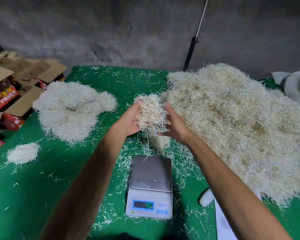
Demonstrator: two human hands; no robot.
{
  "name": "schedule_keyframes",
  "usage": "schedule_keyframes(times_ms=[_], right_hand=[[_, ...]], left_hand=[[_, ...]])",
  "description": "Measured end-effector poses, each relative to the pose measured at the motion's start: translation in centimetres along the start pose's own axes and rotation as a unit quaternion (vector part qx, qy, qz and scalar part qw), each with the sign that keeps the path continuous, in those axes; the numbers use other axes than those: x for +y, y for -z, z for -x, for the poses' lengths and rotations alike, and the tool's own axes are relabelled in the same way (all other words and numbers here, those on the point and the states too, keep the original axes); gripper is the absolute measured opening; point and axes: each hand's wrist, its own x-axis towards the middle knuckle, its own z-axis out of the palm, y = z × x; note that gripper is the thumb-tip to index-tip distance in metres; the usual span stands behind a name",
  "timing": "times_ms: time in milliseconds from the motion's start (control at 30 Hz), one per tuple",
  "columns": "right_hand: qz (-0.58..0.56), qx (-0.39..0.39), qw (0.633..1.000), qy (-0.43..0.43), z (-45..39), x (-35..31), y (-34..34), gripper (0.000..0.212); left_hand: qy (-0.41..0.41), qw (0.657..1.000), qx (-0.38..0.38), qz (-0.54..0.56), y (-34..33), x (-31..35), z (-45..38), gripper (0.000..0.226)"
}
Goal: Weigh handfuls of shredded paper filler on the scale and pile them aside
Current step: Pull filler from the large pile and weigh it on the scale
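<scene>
While cupped: wiry paper tuft (pixel 151 115); steel scale (pixel 151 172)

I see cardboard boxes (pixel 16 94) at 9 o'clock | black-and-white pole (pixel 194 40) at 1 o'clock | white sheet (pixel 223 220) at 5 o'clock | green desk (pixel 42 187)
</scene>
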Motion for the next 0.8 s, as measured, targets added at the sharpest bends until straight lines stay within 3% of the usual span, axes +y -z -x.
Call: schedule_keyframes(times_ms=[67, 167, 233, 367, 400, 467, 500, 567, 633, 667, 700, 800], right_hand=[[-0.061, -0.024, 0.997, -0.039, 0.6, 1.4, -0.9, 0.078], [-0.03, 0.101, 0.993, -0.058, 1.0, 4.9, -0.7, 0.031], [0.009, 0.167, 0.983, -0.07, 1.6, 7.3, 0.0, 0.031], [0.209, 0.054, 0.971, -0.102, 4.0, 12.0, 1.2, 0.018], [0.287, 0.053, 0.951, -0.105, 4.9, 13.2, 1.6, 0.029], [0.35, 0.144, 0.92, -0.106, 6.9, 16.0, 2.9, 0.055], [0.31, 0.213, 0.921, -0.095, 8.1, 17.4, 3.5, 0.059], [0.205, 0.316, 0.922, -0.087, 10.8, 20.9, 4.3, 0.054], [0.206, 0.318, 0.918, -0.114, 13.1, 24.6, 3.9, 0.036], [0.231, 0.301, 0.915, -0.133, 14.2, 26.4, 3.3, 0.028], [0.251, 0.297, 0.91, -0.147, 15.3, 28.0, 2.6, 0.021], [0.226, 0.354, 0.89, -0.176, 17.4, 30.7, 0.9, 0.015]], left_hand=[[0.013, 0.999, -0.039, 0.012, 0.3, -2.7, -0.4, 0.069], [-0.07, 0.98, 0.135, -0.126, 0.8, -6.1, -0.9, 0.07], [-0.147, 0.946, 0.189, -0.218, 2.3, -8.0, -0.9, 0.047], [-0.082, 0.932, 0.142, -0.323, 6.0, -13.6, -0.5, 0.022], [-0.07, 0.924, 0.116, -0.357, 7.0, -15.0, -0.2, 0.025], [-0.064, 0.917, 0.054, -0.39, 9.5, -17.2, 0.8, 0.046], [-0.075, 0.912, 0.024, -0.402, 10.9, -18.0, 1.4, 0.051], [-0.116, 0.921, -0.004, -0.372, 13.3, -19.7, 2.8, 0.048], [-0.127, 0.949, 0.059, -0.283, 14.3, -22.2, 4.2, 0.039], [-0.123, 0.946, 0.091, -0.285, 14.8, -23.8, 4.6, 0.04], [-0.101, 0.927, 0.12, -0.342, 15.2, -25.9, 4.8, 0.046], [-0.075, 0.781, 0.17, -0.596, 16.1, -32.5, 6.0, 0.057]])
